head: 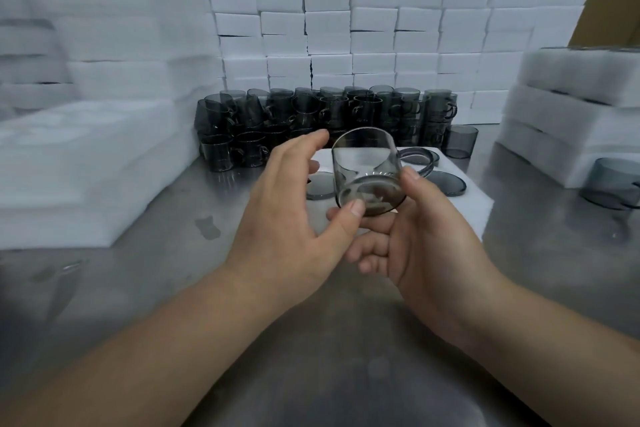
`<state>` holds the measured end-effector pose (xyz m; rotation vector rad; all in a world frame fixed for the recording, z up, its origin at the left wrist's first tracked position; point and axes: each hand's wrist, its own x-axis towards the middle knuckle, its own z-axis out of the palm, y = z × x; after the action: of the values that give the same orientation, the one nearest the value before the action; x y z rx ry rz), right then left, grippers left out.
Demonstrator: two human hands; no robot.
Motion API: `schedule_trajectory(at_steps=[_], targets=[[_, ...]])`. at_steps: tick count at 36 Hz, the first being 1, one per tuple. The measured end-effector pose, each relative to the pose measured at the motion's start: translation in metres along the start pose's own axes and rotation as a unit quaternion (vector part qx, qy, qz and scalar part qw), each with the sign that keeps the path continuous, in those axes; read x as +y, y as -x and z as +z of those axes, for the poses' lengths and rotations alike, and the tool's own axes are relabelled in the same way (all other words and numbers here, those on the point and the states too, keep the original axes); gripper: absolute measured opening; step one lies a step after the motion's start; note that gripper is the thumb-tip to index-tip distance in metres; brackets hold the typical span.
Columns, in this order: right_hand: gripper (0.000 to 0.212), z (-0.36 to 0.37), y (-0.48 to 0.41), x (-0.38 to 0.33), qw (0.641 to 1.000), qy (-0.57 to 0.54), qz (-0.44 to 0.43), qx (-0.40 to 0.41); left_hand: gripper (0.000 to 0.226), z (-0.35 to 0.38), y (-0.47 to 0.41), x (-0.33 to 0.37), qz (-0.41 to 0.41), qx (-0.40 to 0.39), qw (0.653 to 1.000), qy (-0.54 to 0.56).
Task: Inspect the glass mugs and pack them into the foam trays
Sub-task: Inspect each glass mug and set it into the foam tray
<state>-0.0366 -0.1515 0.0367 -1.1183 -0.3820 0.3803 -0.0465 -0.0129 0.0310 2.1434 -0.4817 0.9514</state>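
Head view shows both hands in front of the person, over a grey steel bench (242, 322). The smoky grey glass mug (367, 163) is in the air between them, tilted so that its round base faces the camera.

The right hand (426, 236) holds the mug from below: its fingers are curled under the base and its thumb (410, 175) presses on the right side of the wall. The left hand (287, 211) is widely open. Only its thumb touches the lower left edge of the base, and its other fingers are stretched out and spread beside the mug, apart from the glass.

Under and behind the mug a flat white foam tray (478, 204) lies on the bench, with round grey glass discs (448, 182) in it. Further back, many grey glass mugs stand piled in rows (311, 121), just in front of a wall of white foam blocks (381, 21). One single grey glass (460, 140) stands near the right end of the pile. Stacks of white foam sheets (86, 149) rise on the left side of the bench, and more foam stacks (571, 97) on the right side.
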Motion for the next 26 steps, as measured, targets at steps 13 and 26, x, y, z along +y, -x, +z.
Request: schedule_trajectory(at_steps=[13,26], targets=[[0.061,0.001,0.001,0.001,0.999,0.039,0.015,-0.035,0.059,-0.003,-0.002,0.005,-0.001,-0.046,0.999,-0.028],[0.048,-0.002,0.0,0.002,0.996,0.068,0.006,0.051,0.074,-0.003,-0.003,-0.005,-0.028,-0.006,1.0,-0.004]])
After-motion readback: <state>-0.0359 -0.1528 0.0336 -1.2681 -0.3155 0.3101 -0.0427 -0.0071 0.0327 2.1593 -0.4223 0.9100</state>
